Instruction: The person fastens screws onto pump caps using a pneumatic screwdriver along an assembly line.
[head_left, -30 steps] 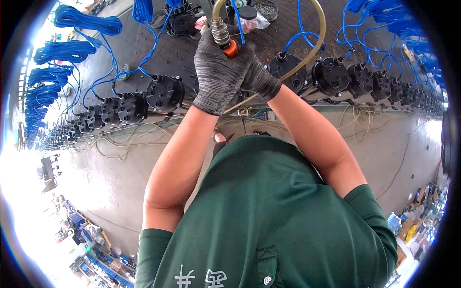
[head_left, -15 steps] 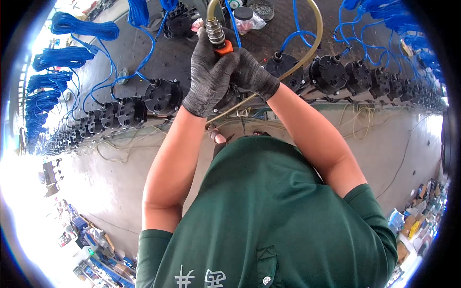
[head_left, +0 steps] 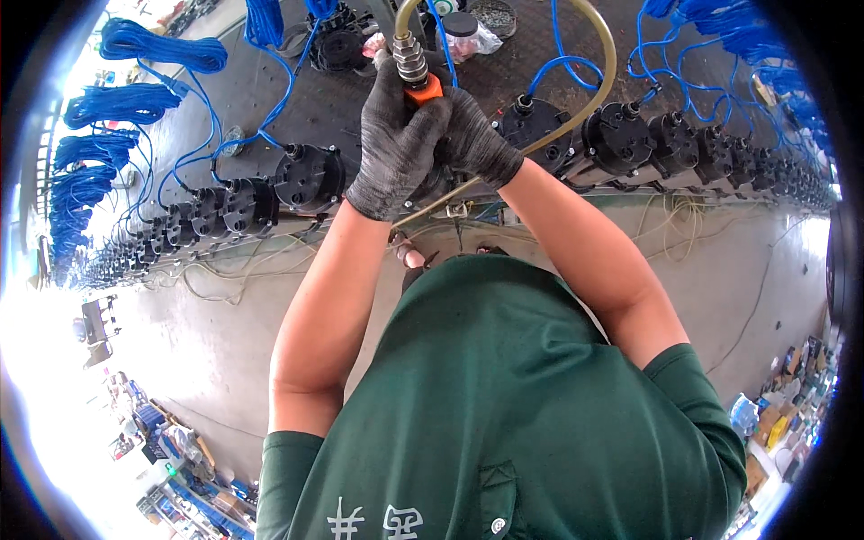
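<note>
Both my hands wear dark grey knit gloves and meet at the top centre. My left hand (head_left: 393,148) is closed around an air tool, of which only the orange end (head_left: 425,89) shows above the fingers. A metal hose coupling (head_left: 410,59) joins that end to a clear yellowish air hose (head_left: 608,54), which loops round to the right. My right hand (head_left: 479,139) presses against the left from the right side, closed about the same tool; its fingertips are hidden. Under the hands is a black round unit, mostly covered.
Along the bench edge runs a row of black round motor-like units (head_left: 310,178), continuing right (head_left: 617,139), with blue cables (head_left: 162,47) coiled behind. A dark-lidded jar (head_left: 462,34) and a dish of small parts (head_left: 493,16) stand on the dark bench (head_left: 342,99). Pale hoses (head_left: 684,216) hang below.
My hands stay closed on the tool. The hose loop on the right has swung slightly right, and the whole view has shifted a little.
</note>
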### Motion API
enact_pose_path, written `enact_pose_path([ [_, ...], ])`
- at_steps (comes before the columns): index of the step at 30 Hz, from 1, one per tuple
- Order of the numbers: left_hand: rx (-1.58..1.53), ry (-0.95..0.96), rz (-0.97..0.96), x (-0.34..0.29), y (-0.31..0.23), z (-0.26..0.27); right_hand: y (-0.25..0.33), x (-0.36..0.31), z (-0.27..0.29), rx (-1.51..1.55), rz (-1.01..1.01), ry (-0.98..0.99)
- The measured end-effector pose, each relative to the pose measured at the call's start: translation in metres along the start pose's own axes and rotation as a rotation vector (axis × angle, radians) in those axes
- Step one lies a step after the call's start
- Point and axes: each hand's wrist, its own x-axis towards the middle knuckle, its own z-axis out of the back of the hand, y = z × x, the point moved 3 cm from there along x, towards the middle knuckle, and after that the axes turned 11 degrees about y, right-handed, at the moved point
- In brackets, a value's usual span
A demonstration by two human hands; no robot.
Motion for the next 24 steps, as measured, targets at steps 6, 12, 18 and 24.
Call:
enact_pose_path([
  [6, -0.025, 0.007, 0.029, 0.002, 0.002, 0.001, -0.016, -0.007, 0.007, 0.117, -0.096, -0.093],
  [12, -0.015, -0.003, -0.001, -0.002, 0.003, -0.001, -0.001, -0.007, 0.009, -0.209, -0.217, -0.032],
  [18, -0.049, 0.001, 0.038, 0.003, -0.006, 0.005, 0.008, -0.004, 0.001, -0.272, -0.234, -0.028],
  [24, 0.544, -0.095, 0.224, 0.013, -0.016, -0.004, -0.018, 0.003, 0.006, 0.577, -0.208, -0.059],
])
